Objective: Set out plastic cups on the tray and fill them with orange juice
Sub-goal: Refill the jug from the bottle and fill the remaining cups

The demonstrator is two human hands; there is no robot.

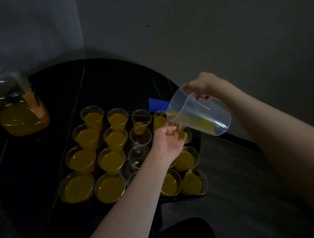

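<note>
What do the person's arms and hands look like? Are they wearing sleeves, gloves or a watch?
Both arms are bare as far up as the picture shows: no sleeves in sight. The left hand and the right hand wear no gloves. I see no watch, bracelet or ring, though the room is dim. Dark clothing shows at the bottom edge.

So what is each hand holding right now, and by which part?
The right hand grips the clear measuring jug by its handle, tilted to pour. The left hand, fingers relaxed, steadies the cup being filled.
</note>
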